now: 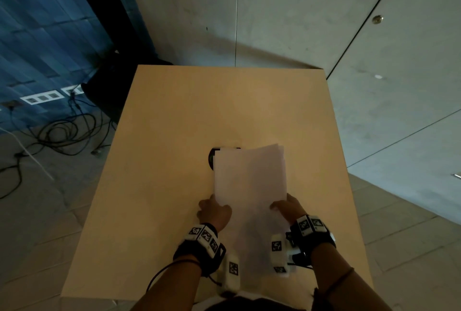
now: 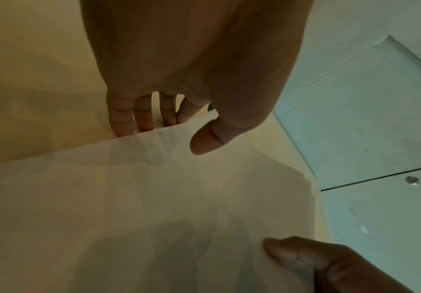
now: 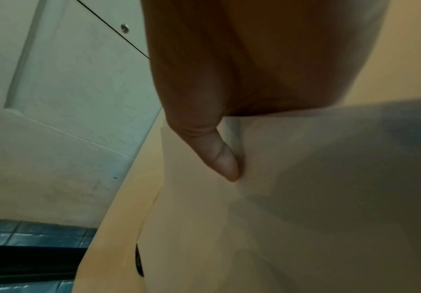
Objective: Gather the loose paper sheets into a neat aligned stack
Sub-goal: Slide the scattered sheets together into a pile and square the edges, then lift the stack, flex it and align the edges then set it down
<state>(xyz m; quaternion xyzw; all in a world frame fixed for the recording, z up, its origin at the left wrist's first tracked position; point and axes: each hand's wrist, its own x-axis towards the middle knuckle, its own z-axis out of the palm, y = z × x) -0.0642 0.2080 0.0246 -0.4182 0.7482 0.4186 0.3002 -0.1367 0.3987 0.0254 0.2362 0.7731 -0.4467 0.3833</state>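
A bundle of white paper sheets (image 1: 249, 176) is lifted over the middle of the light wooden table (image 1: 162, 161), its far edges slightly fanned. My left hand (image 1: 215, 212) grips the left edge near the bottom; in the left wrist view the thumb (image 2: 205, 141) lies on top of the sheets (image 2: 154, 208) and the fingers (image 2: 124, 121) reach behind them. My right hand (image 1: 287, 207) pinches the right edge; the right wrist view shows its thumb (image 3: 223, 158) pressed into the paper (image 3: 304, 198), dimpling it. The right fingers are hidden behind the sheets.
A round black grommet (image 1: 212, 158) in the tabletop is partly covered by the sheets. Cables (image 1: 62, 133) and floor sockets (image 1: 42, 98) lie on the floor to the left. Grey wall panels (image 1: 374, 36) stand beyond and right of the table.
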